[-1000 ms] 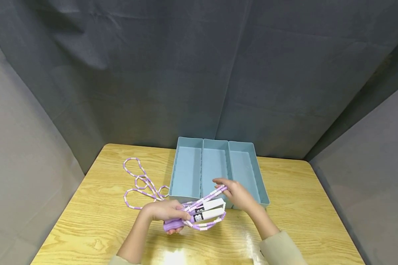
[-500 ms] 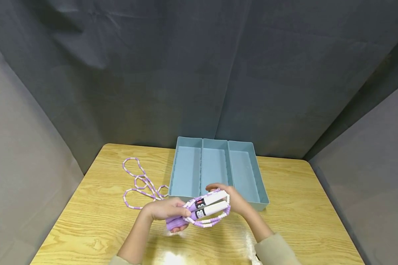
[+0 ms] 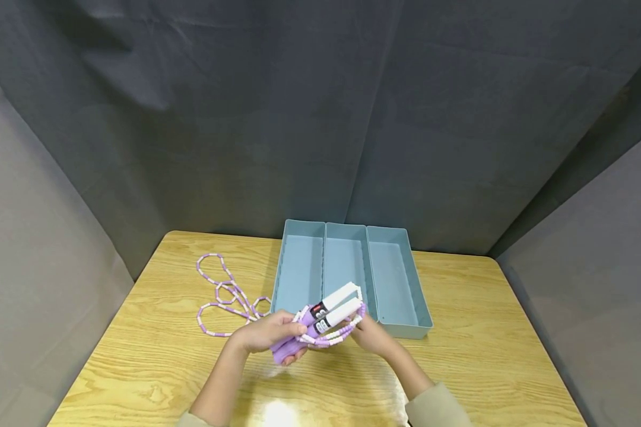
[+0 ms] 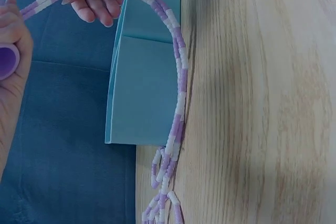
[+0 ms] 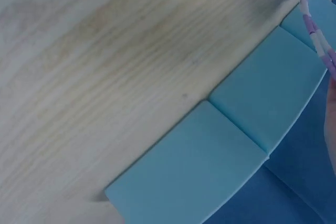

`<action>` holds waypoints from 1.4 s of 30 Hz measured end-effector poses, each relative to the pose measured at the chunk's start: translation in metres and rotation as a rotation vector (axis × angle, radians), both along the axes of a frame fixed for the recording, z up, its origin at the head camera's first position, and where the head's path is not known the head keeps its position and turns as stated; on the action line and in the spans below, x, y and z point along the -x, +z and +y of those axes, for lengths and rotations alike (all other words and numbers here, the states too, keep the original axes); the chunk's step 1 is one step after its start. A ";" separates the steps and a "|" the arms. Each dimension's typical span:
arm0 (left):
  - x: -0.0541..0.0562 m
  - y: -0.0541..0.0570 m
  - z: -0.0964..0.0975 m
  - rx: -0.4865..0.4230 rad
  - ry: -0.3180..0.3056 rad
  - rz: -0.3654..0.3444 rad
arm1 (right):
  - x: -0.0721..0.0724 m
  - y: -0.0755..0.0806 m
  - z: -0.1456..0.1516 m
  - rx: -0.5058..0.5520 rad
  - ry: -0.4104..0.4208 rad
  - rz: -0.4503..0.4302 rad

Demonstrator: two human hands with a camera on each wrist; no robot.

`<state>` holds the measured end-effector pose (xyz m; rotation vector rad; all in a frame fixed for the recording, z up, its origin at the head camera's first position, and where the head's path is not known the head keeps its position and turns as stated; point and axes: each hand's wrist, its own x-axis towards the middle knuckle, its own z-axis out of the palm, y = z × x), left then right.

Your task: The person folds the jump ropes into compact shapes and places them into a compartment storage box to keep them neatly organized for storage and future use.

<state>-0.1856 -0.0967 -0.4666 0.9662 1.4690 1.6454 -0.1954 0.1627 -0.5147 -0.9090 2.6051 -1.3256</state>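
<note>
no readable text, black label (image 3: pixel 318 311) on upper handle (image 3: pixel 339 296), with small red patch and white marks, second label (image 3: pixel 322 325) on lower handle (image 3: pixel 343 312), black with white marks, both too small to read

1. A small, screened-off, studio-like spot; whether home or workplace cannot be told.
2. Dark cloth (image 3: pixel 278 118) hangs behind the wood-grain desk (image 3: pixel 475 332).
3. Paler grey screens (image 3: pixel 37 249) flank it left and right.
</note>
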 end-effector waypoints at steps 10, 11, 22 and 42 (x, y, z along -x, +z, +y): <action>0.003 -0.005 0.001 -0.005 0.144 -0.014 | -0.013 0.018 -0.011 0.120 0.121 -0.196; 0.003 -0.006 0.001 -0.003 0.157 -0.019 | -0.014 0.021 -0.012 0.155 0.152 -0.225; 0.008 -0.012 -0.001 0.038 0.380 -0.125 | -0.009 -0.007 -0.005 0.297 0.217 -0.388; 0.011 -0.022 0.000 0.092 0.577 -0.127 | -0.017 0.010 -0.004 0.372 0.296 -0.515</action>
